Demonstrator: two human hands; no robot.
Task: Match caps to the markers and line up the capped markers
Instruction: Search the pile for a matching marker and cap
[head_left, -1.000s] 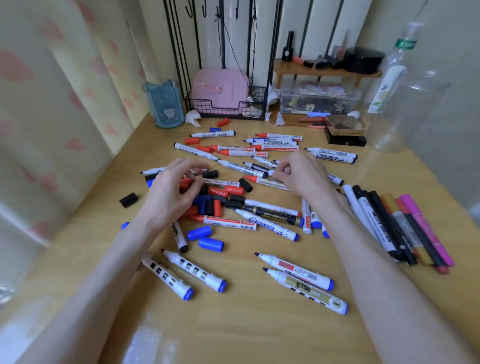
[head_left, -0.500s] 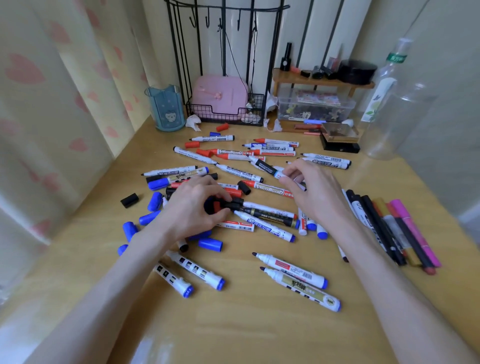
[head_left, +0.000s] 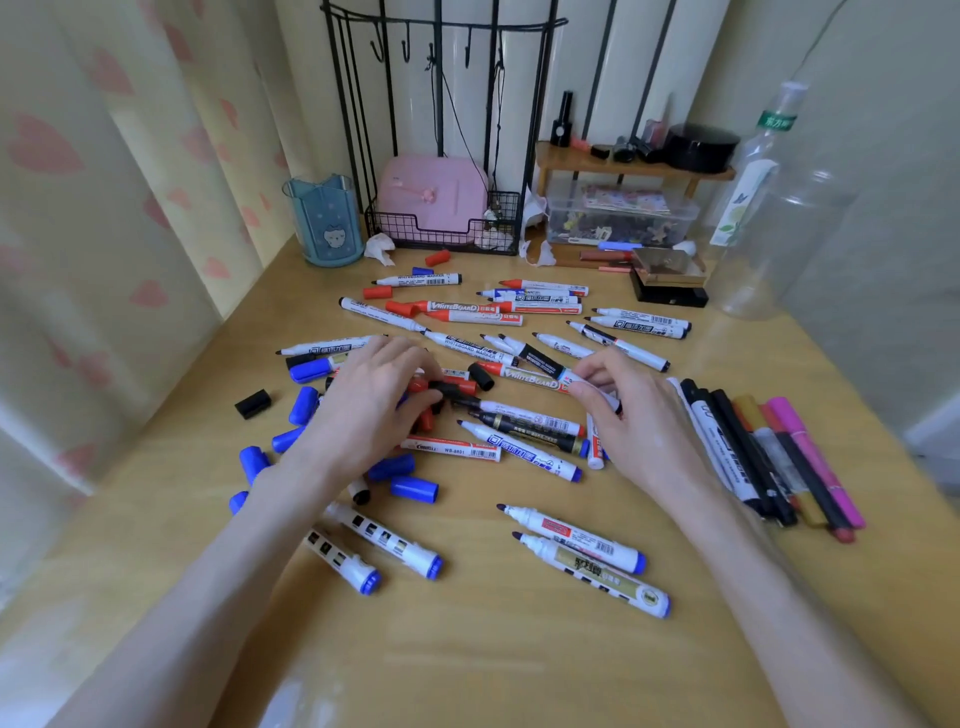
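Wooden table (head_left: 519, 665). Back left: blue translucent pen cup (head_left: 324, 223) with a cat face. Beside it: black wire basket (head_left: 441, 238) holding a pink case (head_left: 434, 192), and a crumpled tissue (head_left: 379, 248). Back right: small wooden shelf (head_left: 587, 162) over a clear storage box (head_left: 623, 221); clear plastic bottle (head_left: 774, 218). Left: heart-patterned curtain (head_left: 78, 208).

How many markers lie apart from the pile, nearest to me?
4. The outer left marker and inner left marker lie side by side, partly under the left forearm; the red-labelled marker and gold-labelled marker lie between the forearms. The arms may hide more.
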